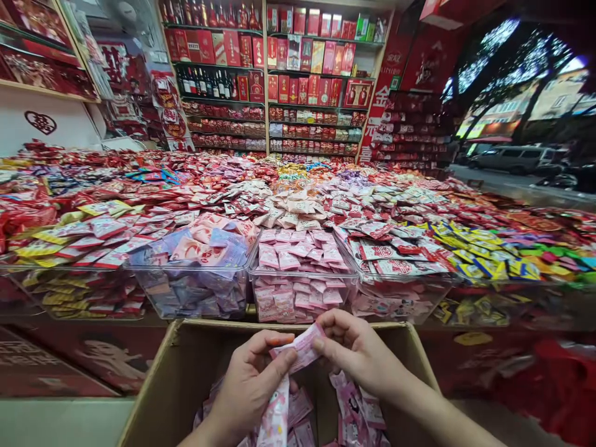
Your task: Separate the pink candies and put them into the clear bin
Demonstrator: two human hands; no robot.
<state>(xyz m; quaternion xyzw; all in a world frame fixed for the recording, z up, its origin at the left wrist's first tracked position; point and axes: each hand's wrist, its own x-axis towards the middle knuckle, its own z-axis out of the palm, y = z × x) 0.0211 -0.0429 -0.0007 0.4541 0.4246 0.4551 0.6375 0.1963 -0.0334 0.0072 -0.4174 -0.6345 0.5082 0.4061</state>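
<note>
Between the left hand (254,379) and the right hand (361,351) is a small pink packet (305,347). It is up over a big brown box (186,360). Both hands pinch it, the left on one end and the right on the other, with thumbs on top. A long white and pink packet (274,416) hangs under the left hand; I can't tell if that hand grips it too. Down in the box are two heaps of pink packets (356,413).

Just past the box is a clear tub (302,274) full of little pink bags (300,248). On its left is a tub of purple and pink bags (186,295). Off to the right are yellow and blue bags (479,254). Far back, tall shelves (266,74) hold bottles (214,15) and red boxes (305,90). A van (516,158) is outside on the right.
</note>
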